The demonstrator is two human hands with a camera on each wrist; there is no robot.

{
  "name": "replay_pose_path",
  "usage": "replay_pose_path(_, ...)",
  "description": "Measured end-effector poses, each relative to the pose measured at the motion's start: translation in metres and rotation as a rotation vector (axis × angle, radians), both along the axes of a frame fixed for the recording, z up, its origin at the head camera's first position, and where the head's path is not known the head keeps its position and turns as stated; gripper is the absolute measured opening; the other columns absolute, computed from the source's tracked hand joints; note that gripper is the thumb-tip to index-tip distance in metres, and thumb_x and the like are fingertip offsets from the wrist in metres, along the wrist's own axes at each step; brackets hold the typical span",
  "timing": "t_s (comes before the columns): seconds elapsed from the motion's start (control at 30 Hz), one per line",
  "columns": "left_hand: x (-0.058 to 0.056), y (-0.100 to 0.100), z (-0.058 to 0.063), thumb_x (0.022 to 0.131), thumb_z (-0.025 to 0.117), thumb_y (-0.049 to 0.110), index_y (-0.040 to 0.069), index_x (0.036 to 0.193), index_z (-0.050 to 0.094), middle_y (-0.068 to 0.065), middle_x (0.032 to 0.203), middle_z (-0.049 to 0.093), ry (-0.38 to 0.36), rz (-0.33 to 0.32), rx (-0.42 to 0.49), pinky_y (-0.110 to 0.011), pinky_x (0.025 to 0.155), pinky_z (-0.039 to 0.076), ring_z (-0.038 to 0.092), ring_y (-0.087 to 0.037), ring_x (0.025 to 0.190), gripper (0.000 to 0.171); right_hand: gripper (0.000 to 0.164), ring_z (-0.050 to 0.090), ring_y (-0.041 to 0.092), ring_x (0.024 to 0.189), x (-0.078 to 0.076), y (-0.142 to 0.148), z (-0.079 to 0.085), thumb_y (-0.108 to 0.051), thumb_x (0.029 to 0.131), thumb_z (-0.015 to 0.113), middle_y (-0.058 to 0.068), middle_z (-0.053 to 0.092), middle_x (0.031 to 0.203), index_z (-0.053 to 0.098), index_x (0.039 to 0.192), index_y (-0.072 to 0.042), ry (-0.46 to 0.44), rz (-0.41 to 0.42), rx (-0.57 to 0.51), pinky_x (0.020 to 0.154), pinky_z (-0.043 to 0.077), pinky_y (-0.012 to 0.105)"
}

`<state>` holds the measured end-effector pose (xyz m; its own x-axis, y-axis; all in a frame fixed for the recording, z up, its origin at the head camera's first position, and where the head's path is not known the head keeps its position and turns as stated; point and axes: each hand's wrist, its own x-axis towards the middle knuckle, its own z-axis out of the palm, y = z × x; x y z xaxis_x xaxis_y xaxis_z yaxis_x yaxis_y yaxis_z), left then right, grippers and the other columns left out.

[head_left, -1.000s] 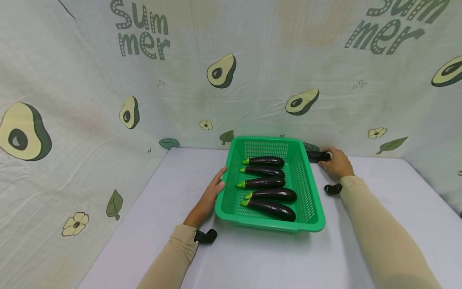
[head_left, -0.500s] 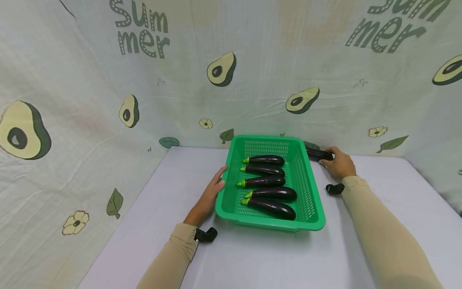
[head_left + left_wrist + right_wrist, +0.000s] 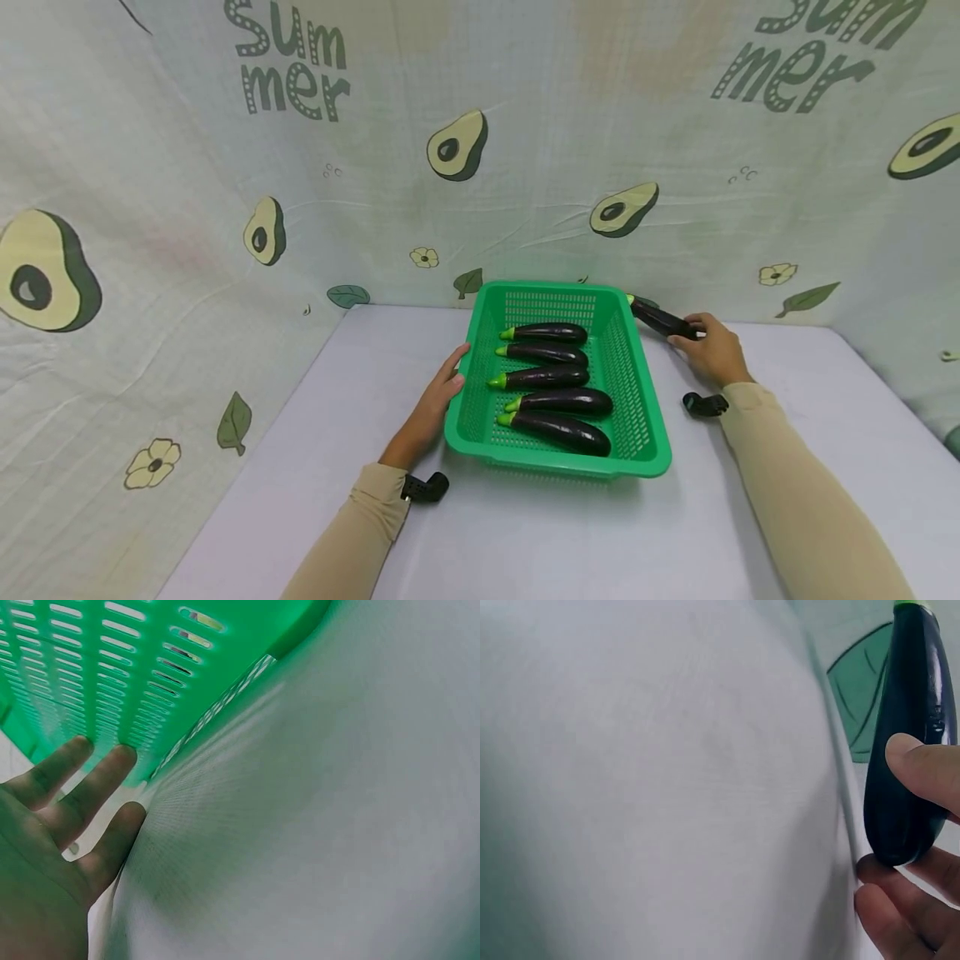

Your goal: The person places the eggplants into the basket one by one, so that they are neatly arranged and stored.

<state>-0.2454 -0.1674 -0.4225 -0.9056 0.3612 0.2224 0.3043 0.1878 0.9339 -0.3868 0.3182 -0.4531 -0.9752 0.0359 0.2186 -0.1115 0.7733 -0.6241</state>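
Note:
In the head view, my right hand point(image 3: 714, 350) holds a dark purple eggplant point(image 3: 658, 318) by its thick end, just beyond the right back corner of a green plastic basket point(image 3: 555, 464). The right wrist view shows the thumb point(image 3: 922, 769) lying across this eggplant point(image 3: 909, 697), with fingertips at its rounded bottom. Several more eggplants point(image 3: 546, 377) lie side by side in the basket, green stems to the left. My left hand point(image 3: 431, 408) touches the basket's left side with extended fingers; the left wrist view shows them against the slotted wall point(image 3: 247, 645).
The basket stands on a white-covered table point(image 3: 525, 542). Behind and to the left hangs a pale cloth point(image 3: 525, 225) printed with avocados, leaves and lettering. A black wrist camera point(image 3: 425, 488) sits on the left wrist, another black camera point(image 3: 705, 405) on the right.
My right hand has drawn the eggplant slightly rightward and nearer, and it now slants, its green stem showing by the basket's back corner. The left hand and basket keep their places.

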Motion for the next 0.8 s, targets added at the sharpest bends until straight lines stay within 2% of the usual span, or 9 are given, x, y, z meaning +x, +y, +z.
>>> replay_pose_path(0.07, 0.004, 0.001, 0.005, 0.107, 0.030, 0.019, 0.005, 0.161, 0.013, -0.017, 0.166, 0.009, 0.004, 0.005, -0.002, -0.058, 0.116, 0.012, 0.009, -0.033, 0.151, 0.058, 0.067, 0.045, 0.053, 0.124, 0.002, 0.000, 0.001, -0.043, 0.097, 0.065, 0.037, 0.046, 0.139, 0.045, 0.141, 0.004, -0.007, -0.005, -0.019, 0.099, 0.035, 0.065)
replay_pose_path(0.27, 0.005, 0.000, 0.004, 0.108, 0.031, 0.020, 0.007, 0.161, 0.014, -0.016, 0.166, 0.010, 0.008, 0.005, 0.006, -0.057, 0.117, 0.013, 0.009, -0.031, 0.151, 0.057, 0.073, 0.045, 0.051, 0.127, 0.016, -0.003, 0.000, -0.048, 0.096, 0.063, 0.036, 0.046, 0.141, 0.043, 0.143, 0.004, -0.050, -0.064, -0.119, 0.102, 0.035, 0.063)
replay_pose_path(0.37, 0.003, 0.001, 0.003, 0.109, 0.031, 0.021, 0.008, 0.162, 0.013, -0.016, 0.166, 0.011, -0.005, -0.010, 0.022, -0.056, 0.116, 0.017, 0.016, -0.034, 0.149, 0.058, 0.072, 0.047, 0.051, 0.126, 0.024, -0.002, -0.002, -0.048, 0.096, 0.063, 0.036, 0.047, 0.140, 0.044, 0.142, 0.004, -0.048, -0.093, -0.160, 0.102, 0.035, 0.062)
replay_pose_path(0.5, 0.004, 0.000, 0.001, 0.108, 0.031, 0.022, 0.009, 0.162, 0.013, -0.016, 0.165, 0.012, -0.012, -0.004, 0.010, -0.056, 0.115, 0.019, 0.018, -0.034, 0.148, 0.058, 0.072, 0.050, 0.050, 0.124, 0.031, -0.002, -0.004, -0.049, 0.095, 0.064, 0.035, 0.048, 0.139, 0.046, 0.141, 0.003, -0.033, -0.080, -0.179, 0.101, 0.037, 0.061)
replay_pose_path(0.6, 0.004, -0.001, 0.000, 0.108, 0.030, 0.021, 0.007, 0.162, 0.013, -0.016, 0.166, 0.010, 0.000, 0.010, -0.007, -0.057, 0.116, 0.015, 0.011, -0.032, 0.151, 0.058, 0.073, 0.049, 0.050, 0.125, 0.035, -0.003, -0.005, -0.052, 0.095, 0.063, 0.035, 0.048, 0.139, 0.046, 0.142, 0.002, -0.038, -0.071, -0.182, 0.101, 0.037, 0.061)
replay_pose_path(0.8, -0.015, -0.003, -0.024, 0.110, 0.028, 0.024, 0.014, 0.163, 0.013, -0.011, 0.167, 0.009, 0.027, 0.023, -0.002, -0.057, 0.117, 0.009, 0.007, -0.029, 0.151, 0.056, 0.076, 0.051, 0.049, 0.123, 0.043, -0.004, -0.001, -0.054, 0.095, 0.061, 0.036, 0.050, 0.137, 0.045, 0.143, 0.003, -0.040, -0.071, -0.185, 0.097, 0.039, 0.060)
